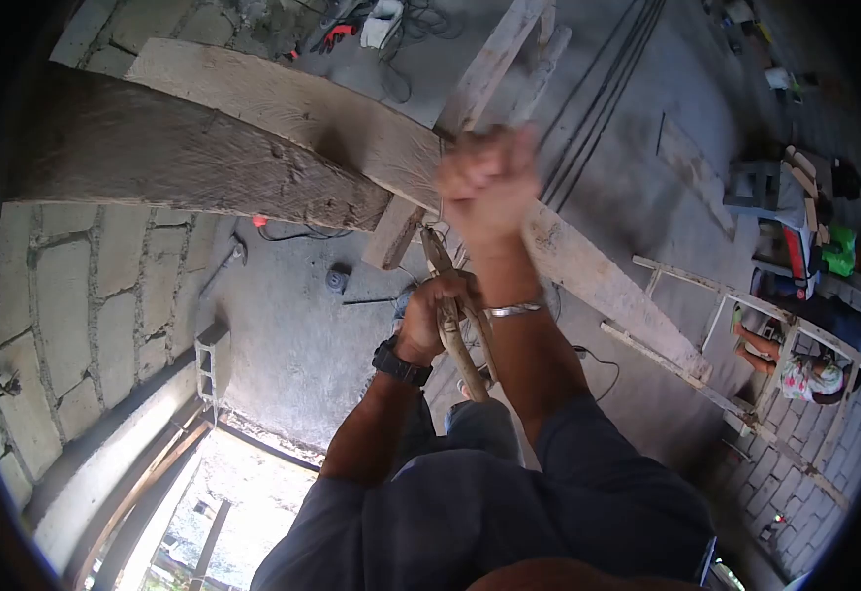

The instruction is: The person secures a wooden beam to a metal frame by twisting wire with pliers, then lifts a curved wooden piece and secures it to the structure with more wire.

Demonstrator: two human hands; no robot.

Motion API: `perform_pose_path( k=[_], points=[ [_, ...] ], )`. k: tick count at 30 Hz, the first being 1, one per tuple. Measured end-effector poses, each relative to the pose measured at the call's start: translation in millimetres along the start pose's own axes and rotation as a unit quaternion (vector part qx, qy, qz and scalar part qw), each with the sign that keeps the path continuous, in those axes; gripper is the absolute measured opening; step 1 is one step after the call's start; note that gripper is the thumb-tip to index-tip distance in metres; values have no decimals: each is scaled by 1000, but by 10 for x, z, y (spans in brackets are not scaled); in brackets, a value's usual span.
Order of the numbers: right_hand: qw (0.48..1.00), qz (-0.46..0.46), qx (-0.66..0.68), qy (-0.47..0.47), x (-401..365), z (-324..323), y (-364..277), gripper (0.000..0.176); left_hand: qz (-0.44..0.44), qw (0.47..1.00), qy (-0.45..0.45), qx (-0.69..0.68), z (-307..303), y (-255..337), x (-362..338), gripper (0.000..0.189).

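My left hand (435, 307), with a black watch on its wrist, is closed round a worn, light-brown pole (458, 345) below the beams. Higher up and to the right, my right hand (489, 182) is blurred by motion, its fingers curled; what they may hold cannot be made out. It is in front of a pale wooden beam (588, 266) that runs diagonally across the view. A dark, rough beam (194, 158) comes in from the left, and a short wood block (391, 233) sits at its end.
A block wall (61, 325) rises at the left. Below are a concrete floor (292, 286), a hammer (236, 251) and a hollow block (212, 364). A wooden frame (686, 276) and a person in a patterned top (809, 379) are at the right. Dark cables (603, 98) run at the top.
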State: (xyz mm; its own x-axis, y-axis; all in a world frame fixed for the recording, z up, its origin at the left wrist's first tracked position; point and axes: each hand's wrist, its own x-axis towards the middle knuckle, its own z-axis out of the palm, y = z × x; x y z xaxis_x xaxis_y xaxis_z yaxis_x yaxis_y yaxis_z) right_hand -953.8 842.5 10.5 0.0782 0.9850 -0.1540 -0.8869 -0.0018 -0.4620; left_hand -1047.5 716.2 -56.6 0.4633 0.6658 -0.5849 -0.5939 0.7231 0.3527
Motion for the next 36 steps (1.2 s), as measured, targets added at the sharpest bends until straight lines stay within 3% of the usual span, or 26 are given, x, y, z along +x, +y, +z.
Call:
perform_pose_path(
  k=[3, 5, 6, 8, 11, 15, 17, 19, 21, 22, 24, 25, 27, 28, 30, 32, 33, 34, 36],
  points=[
    [998, -51, 30, -37, 32, 138, -513, 57, -8, 999, -34, -9, 56, 73, -16, 33],
    [977, -117, -38, -172, 55, 322, -677, 54, -17, 999, -36, -5, 13, 57, 13, 34],
    [976, -99, 23, -193, 74, 338, -567, 58, -26, 999, -38, 4, -10, 49, 17, 35],
    [968, -34, -249, -3, 148, 76, 144, 57, -23, 999, -40, 12, -54, 29, -7, 36],
    [981, -44, -177, -62, 205, -19, 24, 58, -31, 998, -50, 12, -75, 50, -11, 37],
    [977, -125, -141, -103, 235, 532, -515, 63, -7, 999, -46, -15, -83, -23, 55, 38],
    [951, -195, -112, -213, 341, 641, -566, 61, -10, 999, -44, -6, -84, -18, 37, 38],
    [918, -196, -339, 59, 530, -43, 280, 57, -11, 999, -45, 7, -17, 31, -8, 38],
    [896, -170, -396, -111, 394, -18, 272, 59, -40, 999, 13, 2, 65, 94, -29, 37],
    [899, -165, -393, -103, 285, 45, 225, 59, -47, 999, 20, 3, -1, 62, -78, 37],
    [933, -202, -249, -164, 251, 158, 17, 59, -33, 997, -75, 8, -74, 69, 13, 38],
    [935, -196, -250, -160, 223, 76, 104, 59, -36, 997, -70, 3, -69, 58, 16, 38],
    [882, -212, -414, -73, 116, -73, 265, 48, 7, 998, -56, 14, -1, 27, -1, 36],
    [838, -252, -467, -132, 3, -43, 174, 41, 7, 998, -55, 16, 18, 13, 16, 36],
    [875, -237, -406, -111, -225, -264, 162, 35, 20, 1000, -16, 11, -2, -2, -18, 36],
    [844, -207, -475, -141, -748, -413, -240, 29, 10, 1000, -6, 23, 43, 18, 21, 37],
    [755, -172, -624, -106, -1053, -361, -486, 22, -3, 1000, 6, 27, 52, 6, 21, 38],
    [713, -94, -690, -81, -1351, -335, -647, 20, 17, 999, -17, 46, 31, -10, 45, 38],
    [624, 48, -778, -58, -1835, -292, -707, 38, 45, 995, -23, 81, -86, -102, 135, 36]
  ],
)
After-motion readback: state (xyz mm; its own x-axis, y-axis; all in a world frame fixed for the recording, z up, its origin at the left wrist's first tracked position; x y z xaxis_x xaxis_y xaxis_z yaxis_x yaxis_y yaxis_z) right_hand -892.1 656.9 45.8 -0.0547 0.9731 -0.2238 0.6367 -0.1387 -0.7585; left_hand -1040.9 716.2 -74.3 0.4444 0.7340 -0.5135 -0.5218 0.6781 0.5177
